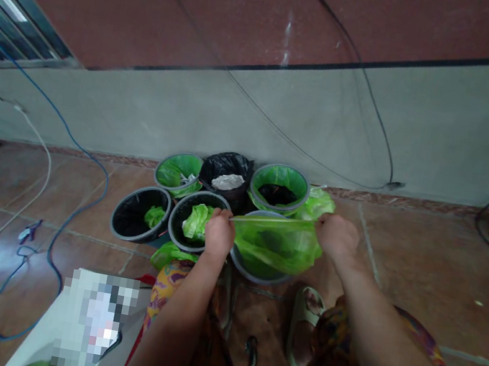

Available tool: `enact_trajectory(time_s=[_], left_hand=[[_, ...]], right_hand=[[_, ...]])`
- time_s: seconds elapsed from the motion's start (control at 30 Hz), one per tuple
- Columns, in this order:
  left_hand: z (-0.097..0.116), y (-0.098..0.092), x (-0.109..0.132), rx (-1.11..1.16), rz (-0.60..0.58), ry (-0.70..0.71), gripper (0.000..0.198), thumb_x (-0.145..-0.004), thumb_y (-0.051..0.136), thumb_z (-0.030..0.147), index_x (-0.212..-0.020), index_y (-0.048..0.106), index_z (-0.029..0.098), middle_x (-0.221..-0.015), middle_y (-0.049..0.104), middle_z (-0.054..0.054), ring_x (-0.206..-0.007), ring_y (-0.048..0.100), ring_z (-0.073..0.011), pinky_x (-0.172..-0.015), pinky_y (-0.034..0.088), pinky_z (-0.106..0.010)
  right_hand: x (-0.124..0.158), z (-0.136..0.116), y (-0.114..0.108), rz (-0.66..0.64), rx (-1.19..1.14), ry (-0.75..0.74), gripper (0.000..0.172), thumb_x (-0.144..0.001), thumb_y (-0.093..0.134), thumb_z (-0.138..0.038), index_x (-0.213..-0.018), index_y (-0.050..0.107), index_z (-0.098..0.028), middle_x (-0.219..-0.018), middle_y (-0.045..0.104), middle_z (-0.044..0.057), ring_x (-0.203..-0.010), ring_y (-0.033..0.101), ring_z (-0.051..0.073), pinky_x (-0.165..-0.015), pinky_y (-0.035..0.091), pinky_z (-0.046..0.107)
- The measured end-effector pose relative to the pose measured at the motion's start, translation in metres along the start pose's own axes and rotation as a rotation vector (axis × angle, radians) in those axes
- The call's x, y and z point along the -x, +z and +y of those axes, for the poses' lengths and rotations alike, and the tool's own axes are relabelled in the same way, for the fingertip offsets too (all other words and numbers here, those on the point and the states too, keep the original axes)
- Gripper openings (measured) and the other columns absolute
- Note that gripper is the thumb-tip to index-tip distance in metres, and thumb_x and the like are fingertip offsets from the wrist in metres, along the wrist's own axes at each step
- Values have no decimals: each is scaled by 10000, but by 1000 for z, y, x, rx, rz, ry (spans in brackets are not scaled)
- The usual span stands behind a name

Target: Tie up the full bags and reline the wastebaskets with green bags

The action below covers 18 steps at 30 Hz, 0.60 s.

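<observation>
A thin green plastic bag [276,245] is stretched between my two hands, its top edge pulled taut. My left hand [219,233] is closed on one end of that edge, and my right hand [337,238] is closed on the other. Under the bag stands a trash bin [259,277] with a grey rim, partly hidden by the see-through plastic. Just left of my left hand is a black-lined bin [175,231] with crumpled green plastic [197,220] inside. Behind the stretched bag sits a green-lined bin [303,187] with something black in it.
More bins stand by the wall: a green-lined one [167,163], one with a black bag [214,165] and white contents, and a black-lined one [124,219]. Loose green plastic [322,204] lies right of them. Cables [107,184] cross the tiled floor. A white surface [56,307] is at lower left.
</observation>
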<state>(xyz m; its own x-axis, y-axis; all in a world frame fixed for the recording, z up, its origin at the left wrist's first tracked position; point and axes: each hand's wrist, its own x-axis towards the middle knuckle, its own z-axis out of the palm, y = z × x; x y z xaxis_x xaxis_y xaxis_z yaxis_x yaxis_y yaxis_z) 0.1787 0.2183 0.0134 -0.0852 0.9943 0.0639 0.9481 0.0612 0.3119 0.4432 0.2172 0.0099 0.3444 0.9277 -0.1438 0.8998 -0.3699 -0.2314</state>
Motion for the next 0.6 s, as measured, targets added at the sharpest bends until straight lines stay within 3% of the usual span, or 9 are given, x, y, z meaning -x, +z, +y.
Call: enact_trajectory(time_s=[0.2, 0.27, 0.37, 0.47, 0.53, 0.6], left_hand=[[3, -1, 0, -66, 15, -132, 282, -941, 464, 232, -1070, 714, 209, -1052, 729, -96, -900, 689, -219, -765, 475, -295], [5, 1, 2, -60, -2, -75, 282, -948, 464, 240, -1074, 714, 216, -1044, 740, -90, -934, 689, -220, -781, 472, -291], [9, 6, 6, -37, -41, 74, 259, -945, 487, 247, -1064, 717, 229, -1049, 748, -71, -1006, 672, -211, -836, 467, -278], [14, 12, 9, -1, -66, 175, 255, -950, 484, 245, -1056, 715, 229, -1044, 749, -59, -1014, 665, -199, -869, 464, -270], [16, 15, 10, 33, -71, 209, 261, -956, 471, 242, -1058, 710, 222, -1040, 745, -58, -985, 671, -189, -868, 467, -265], [16, 17, 10, 66, -73, 218, 262, -956, 467, 236, -1066, 704, 216, -1040, 738, -57, -955, 675, -179, -862, 473, -259]], right_hand=[[2, 3, 2, -135, 42, 56, 370, -880, 477, -134, -1139, 741, -118, -1102, 709, 221, -1013, 683, 343, -816, 527, 444], [8, -7, 8, -95, 28, -67, 447, -855, 543, -138, -1286, 659, -136, -1236, 659, 207, -1102, 646, 350, -868, 522, 453], [18, -27, 21, 33, -87, -440, 588, -827, 668, -230, -1403, 558, -185, -1391, 577, 149, -1230, 566, 308, -995, 481, 420], [24, -45, 33, 47, -179, -678, 461, -863, 653, -272, -1319, 622, -212, -1318, 640, 90, -1196, 582, 256, -1021, 455, 386], [25, -53, 36, 30, -148, -685, 289, -912, 582, -245, -1174, 699, -213, -1193, 704, 74, -1119, 620, 239, -997, 451, 368], [26, -59, 35, 24, -104, -645, 240, -947, 514, -229, -1045, 732, -207, -1089, 738, 73, -1053, 647, 231, -959, 447, 346]])
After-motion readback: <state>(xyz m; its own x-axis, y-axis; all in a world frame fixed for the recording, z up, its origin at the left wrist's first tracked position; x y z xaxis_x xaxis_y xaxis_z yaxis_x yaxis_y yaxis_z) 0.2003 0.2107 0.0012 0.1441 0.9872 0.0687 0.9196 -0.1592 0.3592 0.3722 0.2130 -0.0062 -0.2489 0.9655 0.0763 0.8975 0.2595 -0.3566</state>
